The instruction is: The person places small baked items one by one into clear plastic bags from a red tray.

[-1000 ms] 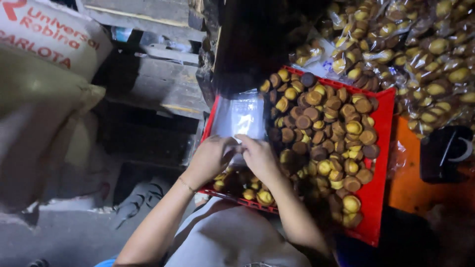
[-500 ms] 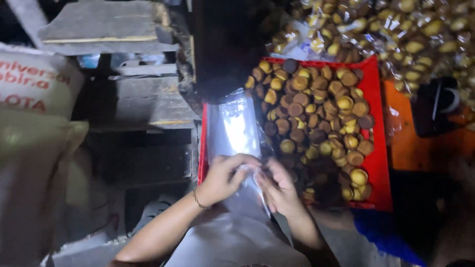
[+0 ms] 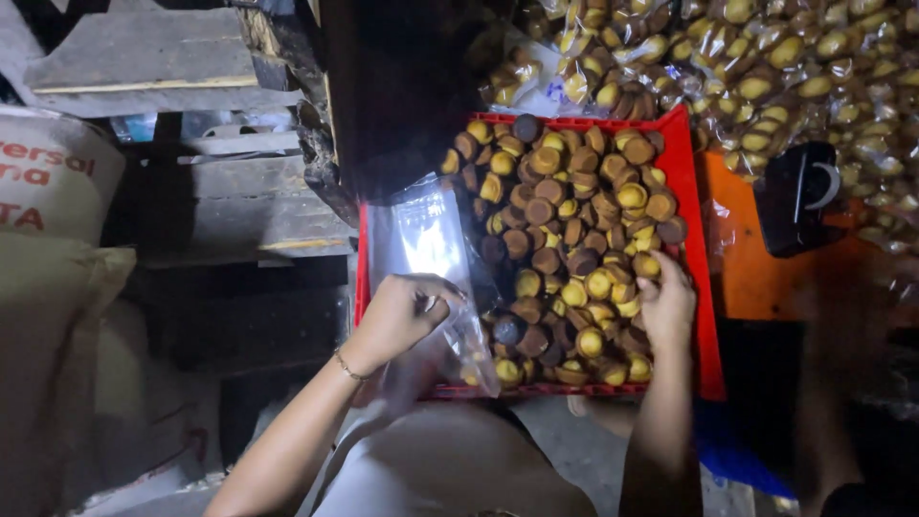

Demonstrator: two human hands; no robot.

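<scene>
While the left hand (image 3: pixel 400 316) pinches the clear bag (image 3: pixel 431 278), cakes (image 3: pixel 574 249) lie beside.

The tray (image 3: pixel 706 316) is bright red. The little cakes (image 3: pixel 565 249) in it are golden yellow and dark brown. The bag (image 3: pixel 426 239) is clear and glossy; the sack (image 3: pixel 48 182) is beige with red lettering.

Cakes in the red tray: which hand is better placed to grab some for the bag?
Right. The right hand already rests on the small cakes in the red tray, while the left hand grips the clear plastic bag.
</scene>
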